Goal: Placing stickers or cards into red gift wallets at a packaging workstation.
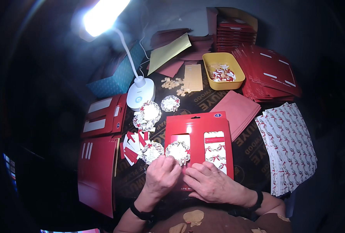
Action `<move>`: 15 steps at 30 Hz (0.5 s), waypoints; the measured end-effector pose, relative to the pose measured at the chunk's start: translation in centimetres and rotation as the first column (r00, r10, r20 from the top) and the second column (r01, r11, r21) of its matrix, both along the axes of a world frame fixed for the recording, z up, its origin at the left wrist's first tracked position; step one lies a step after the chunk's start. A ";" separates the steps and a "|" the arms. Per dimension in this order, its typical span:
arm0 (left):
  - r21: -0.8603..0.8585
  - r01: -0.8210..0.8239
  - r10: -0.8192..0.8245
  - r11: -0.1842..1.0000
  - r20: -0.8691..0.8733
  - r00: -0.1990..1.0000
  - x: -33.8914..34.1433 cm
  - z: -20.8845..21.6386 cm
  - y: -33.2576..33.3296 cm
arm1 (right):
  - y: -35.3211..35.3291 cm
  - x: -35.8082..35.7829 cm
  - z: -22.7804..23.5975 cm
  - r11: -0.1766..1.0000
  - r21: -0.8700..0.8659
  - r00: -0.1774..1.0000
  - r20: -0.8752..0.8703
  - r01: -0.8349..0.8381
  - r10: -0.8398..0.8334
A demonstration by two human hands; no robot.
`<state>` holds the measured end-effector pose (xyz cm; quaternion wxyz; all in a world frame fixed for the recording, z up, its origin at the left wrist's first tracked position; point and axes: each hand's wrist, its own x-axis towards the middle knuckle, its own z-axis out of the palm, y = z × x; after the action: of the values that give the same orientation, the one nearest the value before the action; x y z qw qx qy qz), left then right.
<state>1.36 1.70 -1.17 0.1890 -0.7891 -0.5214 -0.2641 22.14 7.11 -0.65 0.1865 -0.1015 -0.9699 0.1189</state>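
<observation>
The left hand (163, 174) points up and away from the body, knuckles on top and fingers curled in; whether it pinches anything cannot be told, as its fingertips are hidden. The right hand (211, 182) reaches in from the right, palm down with bent fingers, resting over the lower part of a red package (197, 155); its grip cannot be told either.

Just beyond the left hand, a second wreath cutout (152, 150) lies beside red and white strips (133, 147). Farther out on that side stands a lamp base (140, 95), and left of the hand lie red folders (98, 171). Ahead of the right hand are pink sheets (238, 110) and, farther off, a yellow tray (226, 86); to its right lie patterned sheets (288, 149).

The package lies flat under and ahead of both hands, which cover part of its lower end. A wreath cutout (178, 150) overlaps its left window, directly ahead of the left hand's fingers.
</observation>
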 end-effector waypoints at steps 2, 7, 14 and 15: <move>-0.004 -0.001 0.001 1.000 -0.003 1.000 0.1 0.1 0.1 | 0.1 0.0 0.0 1.000 -0.001 1.000 -0.006 -0.003 0.003; -0.014 0.009 -0.009 1.000 -0.005 1.000 0.1 0.1 0.2 | 0.1 0.0 0.0 1.000 -0.009 1.000 -0.012 -0.002 0.002; -0.012 0.004 -0.004 1.000 -0.016 1.000 0.1 0.3 0.1 | 0.1 -0.1 0.2 0.999 -0.034 1.000 -0.014 -0.022 0.022; -0.011 0.006 -0.006 1.000 -0.026 1.000 0.0 0.4 0.1 | 0.1 -0.1 0.2 0.999 -0.038 0.999 -0.018 -0.028 0.027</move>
<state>1.40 1.77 -0.79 0.1908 -0.7951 -0.5179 -0.2513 22.04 7.20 -0.45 0.1911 -0.0906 -0.9671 0.1411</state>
